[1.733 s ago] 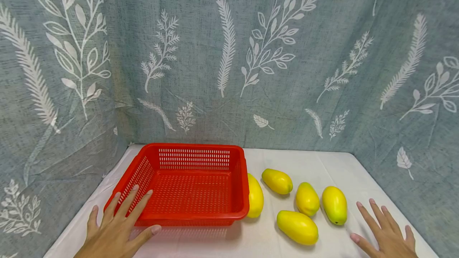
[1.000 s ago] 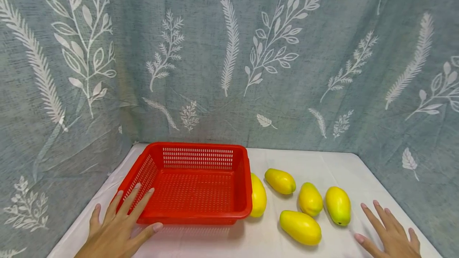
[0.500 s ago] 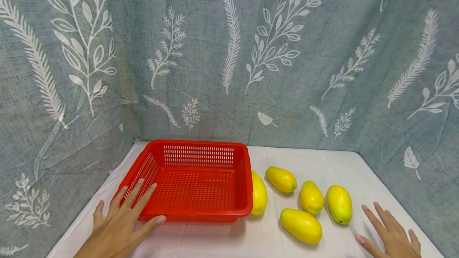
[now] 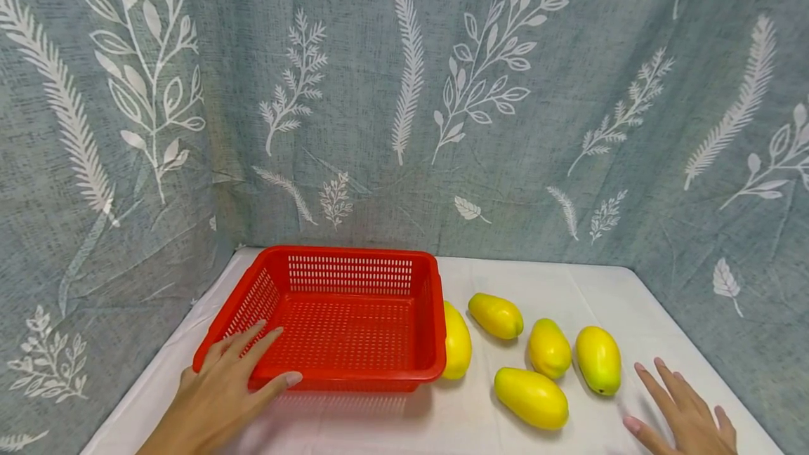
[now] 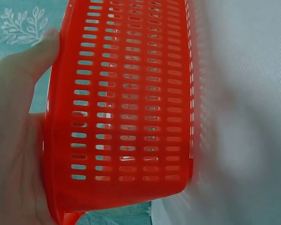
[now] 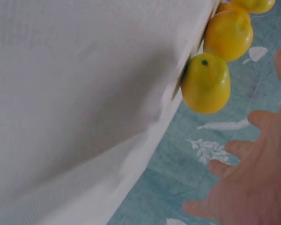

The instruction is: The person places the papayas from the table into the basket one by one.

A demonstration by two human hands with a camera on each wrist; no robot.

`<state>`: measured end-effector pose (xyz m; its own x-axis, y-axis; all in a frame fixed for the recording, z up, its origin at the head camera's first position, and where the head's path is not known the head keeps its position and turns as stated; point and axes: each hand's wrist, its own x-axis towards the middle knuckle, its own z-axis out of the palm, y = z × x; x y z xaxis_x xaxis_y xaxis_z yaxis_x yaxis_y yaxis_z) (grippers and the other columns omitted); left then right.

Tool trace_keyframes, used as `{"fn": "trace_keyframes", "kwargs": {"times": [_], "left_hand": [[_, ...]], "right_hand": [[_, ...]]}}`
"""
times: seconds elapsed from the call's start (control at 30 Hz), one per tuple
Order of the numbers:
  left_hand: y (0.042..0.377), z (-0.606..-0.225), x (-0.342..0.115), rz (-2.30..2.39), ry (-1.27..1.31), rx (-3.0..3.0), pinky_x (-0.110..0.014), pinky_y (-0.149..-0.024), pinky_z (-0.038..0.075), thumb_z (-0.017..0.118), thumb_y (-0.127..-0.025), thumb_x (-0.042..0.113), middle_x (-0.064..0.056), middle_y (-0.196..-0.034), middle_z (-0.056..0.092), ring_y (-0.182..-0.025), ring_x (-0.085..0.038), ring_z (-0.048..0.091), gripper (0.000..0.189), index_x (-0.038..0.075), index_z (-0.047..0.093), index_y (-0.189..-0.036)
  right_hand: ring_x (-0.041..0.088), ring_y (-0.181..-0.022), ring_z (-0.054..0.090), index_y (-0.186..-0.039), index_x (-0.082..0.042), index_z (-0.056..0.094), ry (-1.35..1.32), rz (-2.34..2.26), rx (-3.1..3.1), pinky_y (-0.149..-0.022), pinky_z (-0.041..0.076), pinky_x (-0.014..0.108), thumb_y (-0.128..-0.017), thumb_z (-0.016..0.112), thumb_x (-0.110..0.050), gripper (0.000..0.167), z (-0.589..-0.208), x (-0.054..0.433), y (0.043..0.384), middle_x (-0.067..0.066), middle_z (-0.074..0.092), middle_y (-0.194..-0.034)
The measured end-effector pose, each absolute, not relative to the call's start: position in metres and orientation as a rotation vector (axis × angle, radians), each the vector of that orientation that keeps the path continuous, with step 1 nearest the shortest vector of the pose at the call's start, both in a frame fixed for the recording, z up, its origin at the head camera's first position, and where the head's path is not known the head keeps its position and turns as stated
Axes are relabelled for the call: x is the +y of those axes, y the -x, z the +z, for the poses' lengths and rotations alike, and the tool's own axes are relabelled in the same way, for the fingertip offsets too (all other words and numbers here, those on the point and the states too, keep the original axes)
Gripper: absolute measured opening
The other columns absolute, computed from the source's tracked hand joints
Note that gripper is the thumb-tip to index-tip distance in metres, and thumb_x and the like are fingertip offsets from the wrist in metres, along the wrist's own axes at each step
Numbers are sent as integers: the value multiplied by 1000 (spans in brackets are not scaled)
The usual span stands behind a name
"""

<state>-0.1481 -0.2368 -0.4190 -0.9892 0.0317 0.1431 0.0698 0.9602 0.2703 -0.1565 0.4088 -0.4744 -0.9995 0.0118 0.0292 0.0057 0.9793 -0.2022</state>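
In the head view, a red plastic basket [image 4: 350, 375] with slotted sides and nothing inside stands at the left of the white-covered table. My left hand [image 4: 221, 388] lies over its near left corner, fingers extended past the rim and thumb at the front edge. The left wrist view shows the thumb and palm right at the rim of the basket [image 5: 131, 103], beside its slotted wall. My right hand [image 4: 689, 416] hovers with spread fingers and holds nothing. Nearest to it is a yellow oblong fruit [image 4: 597, 360] with a greenish end, also in the right wrist view [image 6: 206, 89].
Several more such yellow fruits lie right of the basket: one fruit [image 4: 458, 343] partly hidden by its wall, one at the back [image 4: 496, 316], one in the middle [image 4: 548, 348], one in front [image 4: 531, 399]. A blue-grey curtain [image 4: 366, 125] with white leaves encloses the table [image 4: 556, 279].
My left hand has shifted right and forward onto the basket's corner, its fingers drawing closer together. The right hand has barely moved. The basket and fruits keep their places; the view shifted slightly.
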Motion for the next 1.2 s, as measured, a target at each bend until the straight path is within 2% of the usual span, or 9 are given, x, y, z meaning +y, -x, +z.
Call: {"fn": "trace_keyframes", "kwargs": {"times": [0.13, 0.27, 0.5, 0.67, 0.8, 0.9, 1.0, 1.1, 1.2], "left_hand": [[147, -416, -237, -442, 62, -2989, -85, -89, 41, 59, -89, 82, -17, -136, 69, -128, -49, 55, 79, 18, 73, -133], [145, -417, -239, -477, 61, -2970, -77, -87, 48, 64, -89, 79, -12, -120, 75, -121, -43, 60, 69, 18, 79, -116], [148, -414, -240, -495, -3, -3026, -75, -89, 48, 66, -85, 82, -14, -120, 74, -116, -41, 61, 79, 12, 78, -119], [147, -414, -240, -498, -1, -2994, -74, -87, 49, 66, -84, 82, -14, -118, 74, -114, -39, 62, 79, 11, 79, -117], [146, -415, -240, -500, 2, -2978, -72, -85, 50, 67, -84, 81, -14, -116, 74, -111, -38, 62, 78, 11, 79, -116], [146, -416, -240, -499, 7, -2970, -72, -85, 51, 68, -84, 81, -14, -115, 74, -111, -37, 62, 78, 10, 79, -115], [146, -418, -240, -498, 11, -2963, -72, -85, 51, 68, -84, 81, -14, -116, 75, -111, -37, 62, 78, 10, 79, -115], [145, -419, -241, -497, 19, -2953, -71, -86, 51, 68, -84, 81, -13, -115, 75, -110, -36, 62, 78, 10, 79, -115], [145, -420, -242, -500, 31, -2935, -70, -85, 51, 69, -83, 80, -11, -113, 76, -108, -35, 62, 77, 10, 80, -114]], "right_hand": [[64, -140, 26, -168, -13, 23, 4, 336, -3090, -97, 9, 92, -100, 53, -73, 95, -476, 408, 157, 34, 25, -165], [64, -139, 27, -167, -12, 24, 4, 332, -3105, -96, 11, 92, -100, 54, -72, 95, -475, 408, 157, 35, 25, -164], [64, -138, 29, -168, -15, 21, -5, 316, -3112, -96, 14, 91, -97, 53, -77, 99, -482, 415, 162, 34, 26, -164], [65, -129, 45, -163, -4, 28, -112, 284, -3002, -90, 37, 87, -100, 65, -60, 92, -475, 410, 160, 36, 36, -157], [62, -128, 44, -160, 3, 29, -128, 495, -2922, -93, 38, 84, -100, 70, -45, 87, -468, 404, 155, 40, 38, -153], [58, -130, 44, -160, 5, 30, -71, 658, -2890, -98, 46, 73, -101, 71, -42, 86, -462, 398, 152, 39, 38, -153], [54, -129, 48, -161, 5, 29, 16, 782, -2878, -91, 59, 54, -102, 70, -45, 87, -458, 391, 149, 38, 39, -153], [14, -126, 59, -162, 4, 30, 78, 940, -2823, -80, 60, 24, -102, 71, -42, 86, -456, 386, 146, 33, 41, -154], [-20, -108, 47, -164, 1, 29, 146, 1106, -2774, -76, 50, 7, -103, 71, -42, 86, -456, 380, 145, 29, 40, -157]]}}
